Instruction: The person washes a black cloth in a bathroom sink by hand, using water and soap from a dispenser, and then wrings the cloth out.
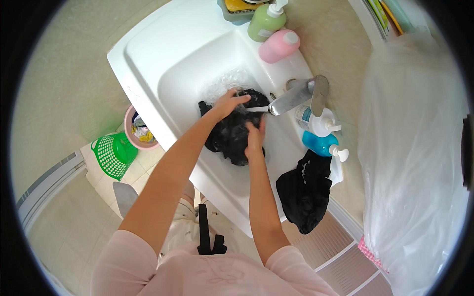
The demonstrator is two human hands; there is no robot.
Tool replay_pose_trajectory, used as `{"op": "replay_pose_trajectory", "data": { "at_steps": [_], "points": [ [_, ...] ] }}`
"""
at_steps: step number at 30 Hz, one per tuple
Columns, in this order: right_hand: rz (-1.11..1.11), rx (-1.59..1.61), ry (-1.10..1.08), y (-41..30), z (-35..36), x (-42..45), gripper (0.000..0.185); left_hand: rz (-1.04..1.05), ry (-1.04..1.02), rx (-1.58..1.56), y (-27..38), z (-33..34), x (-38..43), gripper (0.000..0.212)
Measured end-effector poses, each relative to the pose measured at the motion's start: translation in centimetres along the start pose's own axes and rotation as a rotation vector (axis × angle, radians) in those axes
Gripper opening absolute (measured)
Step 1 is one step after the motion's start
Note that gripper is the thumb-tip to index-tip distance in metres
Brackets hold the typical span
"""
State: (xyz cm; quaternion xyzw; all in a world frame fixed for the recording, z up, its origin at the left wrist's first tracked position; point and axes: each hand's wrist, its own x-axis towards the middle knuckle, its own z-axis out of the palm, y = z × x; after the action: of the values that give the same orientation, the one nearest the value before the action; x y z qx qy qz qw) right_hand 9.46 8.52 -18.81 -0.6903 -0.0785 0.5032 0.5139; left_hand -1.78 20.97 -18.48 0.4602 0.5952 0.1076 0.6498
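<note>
A soaked black garment [231, 135] lies bunched in the white washbasin [181, 79], with foamy water around its far side. My left hand [227, 104] rests on its upper part, thumb and fingers apart. My right hand [254, 137] is at the garment's right side, some fingertips hidden by cloth and water, so its grip is unclear. Between the hands, a stream of water runs from the chrome faucet [292, 100] onto the cloth. A second black garment [307, 192] hangs over the basin's right edge, apart from both hands.
Along the basin's rim stand a green pump bottle [264, 24], a pink bottle [277, 47], a white pump bottle [314, 120] and a blue one [320, 143]. A green basket [116, 153] and a pink tub of clothes [130, 129] sit on the floor. Plastic sheeting [411, 148] hangs right.
</note>
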Motion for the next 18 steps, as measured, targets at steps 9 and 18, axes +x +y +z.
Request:
{"op": "replay_pose_trajectory", "data": {
  "at_steps": [9,18],
  "points": [
    [-0.633,-0.75,-0.038,-5.2,7.6,-9.3,0.025,0.061,-0.279,-0.913,-6.3,0.7,-3.6,0.051],
    [-1.045,-1.094,0.261,-5.1,-2.7,1.9,0.036,0.272,0.508,0.374,3.2,-4.2,-9.1,0.066]
  ]
}}
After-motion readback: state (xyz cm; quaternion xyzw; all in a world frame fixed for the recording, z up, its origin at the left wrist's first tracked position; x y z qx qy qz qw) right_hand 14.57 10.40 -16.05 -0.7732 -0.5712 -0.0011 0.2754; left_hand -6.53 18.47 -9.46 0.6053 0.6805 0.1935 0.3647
